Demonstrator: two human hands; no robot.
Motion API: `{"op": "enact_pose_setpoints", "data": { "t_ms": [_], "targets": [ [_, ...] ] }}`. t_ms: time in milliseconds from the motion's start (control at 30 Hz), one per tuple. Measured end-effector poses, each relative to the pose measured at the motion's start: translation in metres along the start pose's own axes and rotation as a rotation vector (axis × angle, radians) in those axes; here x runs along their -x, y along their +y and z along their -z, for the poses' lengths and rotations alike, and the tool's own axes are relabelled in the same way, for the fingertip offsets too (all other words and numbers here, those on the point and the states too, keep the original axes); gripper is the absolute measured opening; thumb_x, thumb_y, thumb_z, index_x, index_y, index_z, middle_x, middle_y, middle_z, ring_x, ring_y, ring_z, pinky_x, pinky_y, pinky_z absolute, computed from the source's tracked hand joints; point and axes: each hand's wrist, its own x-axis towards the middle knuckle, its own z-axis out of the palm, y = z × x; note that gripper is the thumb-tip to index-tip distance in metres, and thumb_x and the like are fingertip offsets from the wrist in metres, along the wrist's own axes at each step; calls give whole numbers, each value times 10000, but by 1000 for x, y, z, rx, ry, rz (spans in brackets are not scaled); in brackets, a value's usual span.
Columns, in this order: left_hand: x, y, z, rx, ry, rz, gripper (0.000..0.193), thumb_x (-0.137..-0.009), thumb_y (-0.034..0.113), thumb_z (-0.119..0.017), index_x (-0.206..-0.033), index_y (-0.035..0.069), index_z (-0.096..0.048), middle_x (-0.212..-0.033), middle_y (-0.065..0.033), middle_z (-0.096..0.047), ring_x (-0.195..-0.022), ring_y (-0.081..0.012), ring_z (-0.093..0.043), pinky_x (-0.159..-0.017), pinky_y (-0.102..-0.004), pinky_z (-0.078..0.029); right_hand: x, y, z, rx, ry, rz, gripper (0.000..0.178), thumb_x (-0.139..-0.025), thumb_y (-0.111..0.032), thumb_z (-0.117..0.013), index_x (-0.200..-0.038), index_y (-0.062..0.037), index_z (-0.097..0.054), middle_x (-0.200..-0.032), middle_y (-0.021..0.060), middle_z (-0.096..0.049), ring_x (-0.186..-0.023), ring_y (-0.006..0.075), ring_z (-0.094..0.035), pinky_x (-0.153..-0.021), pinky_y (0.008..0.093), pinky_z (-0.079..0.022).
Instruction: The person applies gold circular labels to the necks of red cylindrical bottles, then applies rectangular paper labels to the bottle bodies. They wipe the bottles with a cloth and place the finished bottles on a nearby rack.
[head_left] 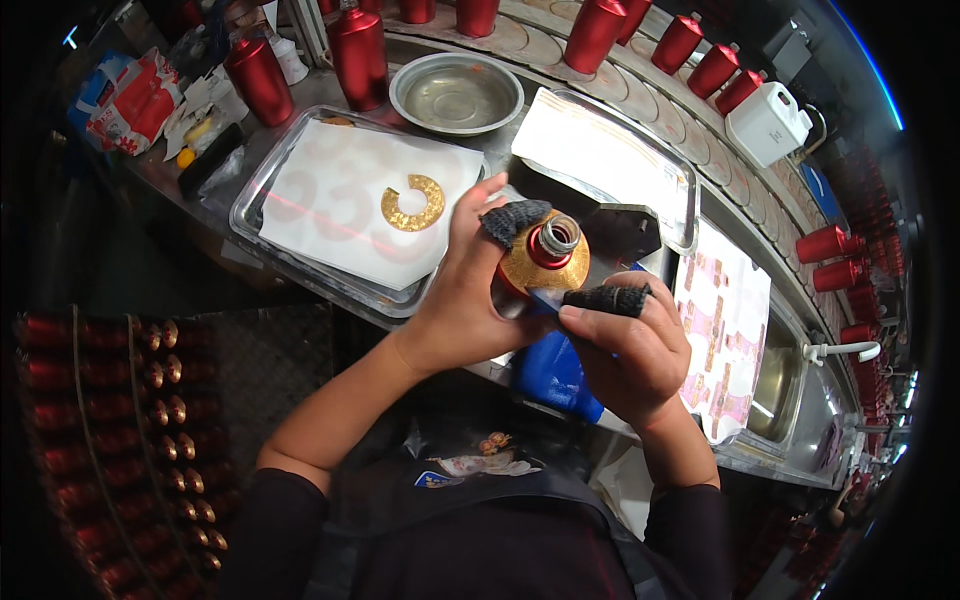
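Note:
My left hand (450, 300) is wrapped round a red bottle (548, 252) with an open, threaded neck that points up toward me. A gold ring-shaped decal (520, 268) covers the bottle's shoulder. My right hand (640, 355) pinches a small, flat, bluish scraper-like piece (544, 298) against the decal's near edge; its exact kind is unclear. Dark knitted covers sit on a finger of each hand. Left of the bottle, a gold C-shaped decal (414, 203) lies on white paper (350, 190) in a metal tray (250, 205).
A round metal basin (457, 93) stands behind the tray. Red bottles (357, 60) line the back, some on a curved conveyor (640, 100) with a white jug (768, 124). At right are a decal sheet (722, 330) and a sink (775, 390). Racked red bottles (120, 440) stand lower left.

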Motion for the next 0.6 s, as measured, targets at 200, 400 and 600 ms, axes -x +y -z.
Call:
{"op": "enact_pose_setpoints", "data": {
  "t_ms": [200, 400, 600],
  "targets": [
    [-1, 3, -2, 96, -30, 57, 770, -662, 158, -866, -1346, 81, -519, -1291, -152, -503, -1202, -370, -541, -1019, -424, -458, 1, 2, -5, 34, 16, -57, 322, -650, 86, -775, -942, -46, -741, -835, 93, -671, -767, 279, -640, -690, 354, -524],
    [7, -2, -10, 121, 70, 93, 815, -646, 211, -887, -1357, 83, -510, -1331, -163, -487, -1237, -373, -513, -1039, -445, -443, 4, -4, -7, 37, 41, -94, 333, -642, 94, -783, -940, -49, -741, -819, 95, -666, -766, 282, -646, -682, 356, -529],
    [4, -2, -5, 39, 24, 7, 843, -632, 214, -904, -1362, 87, -501, -1328, -158, -494, -1210, -371, -532, -1041, -448, -443, 5, -7, -7, 42, 44, -100, 326, -643, 94, -791, -930, -50, -734, -804, 92, -657, -751, 284, -646, -683, 351, -530]
  ]
}}
